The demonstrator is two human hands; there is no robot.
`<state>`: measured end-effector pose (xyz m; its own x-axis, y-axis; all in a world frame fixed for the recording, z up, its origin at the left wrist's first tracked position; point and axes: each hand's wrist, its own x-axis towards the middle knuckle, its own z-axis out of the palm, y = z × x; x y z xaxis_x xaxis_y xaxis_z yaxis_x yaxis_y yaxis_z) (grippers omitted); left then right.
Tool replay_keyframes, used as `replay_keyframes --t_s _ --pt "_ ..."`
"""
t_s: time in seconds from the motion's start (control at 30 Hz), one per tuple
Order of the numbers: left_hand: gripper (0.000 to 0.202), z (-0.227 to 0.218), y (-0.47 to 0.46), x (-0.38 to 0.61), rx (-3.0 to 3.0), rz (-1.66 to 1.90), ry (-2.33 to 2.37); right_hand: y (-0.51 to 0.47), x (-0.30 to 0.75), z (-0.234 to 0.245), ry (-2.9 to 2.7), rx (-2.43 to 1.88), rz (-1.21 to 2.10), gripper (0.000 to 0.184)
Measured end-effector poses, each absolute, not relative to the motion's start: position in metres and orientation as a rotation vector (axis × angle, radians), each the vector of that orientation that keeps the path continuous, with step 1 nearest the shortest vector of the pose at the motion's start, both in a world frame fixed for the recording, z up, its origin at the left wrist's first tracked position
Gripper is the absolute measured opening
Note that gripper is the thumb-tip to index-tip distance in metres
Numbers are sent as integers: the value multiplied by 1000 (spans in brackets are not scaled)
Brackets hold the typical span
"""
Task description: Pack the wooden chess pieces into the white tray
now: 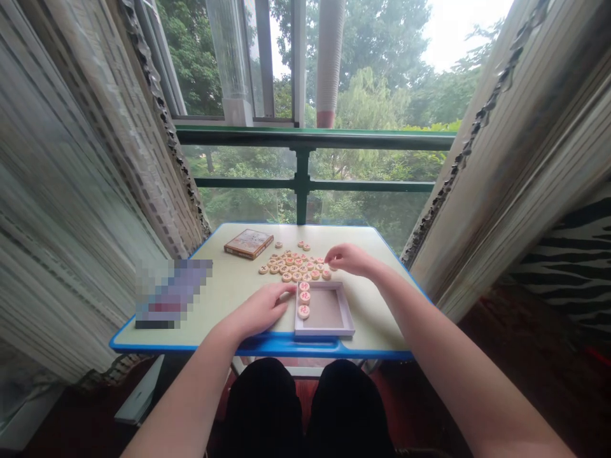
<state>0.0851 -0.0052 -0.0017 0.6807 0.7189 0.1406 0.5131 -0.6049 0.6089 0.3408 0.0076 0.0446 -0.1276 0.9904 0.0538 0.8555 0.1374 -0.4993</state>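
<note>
A shallow white box tray [347,318] lies near the table's front edge. Inside, along its left wall, three round Chinese chess pieces [304,297] with red characters form a column. My left hand [265,310] rests beside the tray, fingers extended and apart, the index fingertip at its upper left edge. Beyond the tray is a loose spread of several wooden Chinese chess pieces [289,261], some marked red, some dark. My right hand [352,260] is at the right end of this spread, fingers bent and closed together at the pieces; what they pinch, if anything, is hidden.
A flat brown patterned box [249,243] lies at the back left of the pale, blue-edged table [382,305]. A blurred-out flat object [174,296] is at the left edge. Curtains [477,146] flank both sides; a green railing [301,172] stands behind.
</note>
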Motion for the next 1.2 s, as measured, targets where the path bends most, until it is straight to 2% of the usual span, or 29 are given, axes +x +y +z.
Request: replay_keyframes --t_s 0.1,0.23,0.4,0.53,0.67,0.8,1.2 --pt "44 9 3 91 2491 488 970 20 339 28 -1965 -1764 222 23" --pt "37 28 27 118 2556 588 1021 29 349 3 -1921 -1714 69 22" --pt "30 33 70 153 2508 653 1108 29 368 -2 -1854 -1784 214 23" --pt "28 17 92 168 2530 674 1081 25 372 6 -1885 -1814 357 25" --pt "27 -3 101 170 2566 855 1066 23 372 6 -1968 -1800 395 26" --pt "27 -9 104 163 2668 736 1028 25 372 3 -2031 -1804 354 17" --pt "24 -13 101 161 2694 667 818 22 366 2 -2017 -1726 368 17"
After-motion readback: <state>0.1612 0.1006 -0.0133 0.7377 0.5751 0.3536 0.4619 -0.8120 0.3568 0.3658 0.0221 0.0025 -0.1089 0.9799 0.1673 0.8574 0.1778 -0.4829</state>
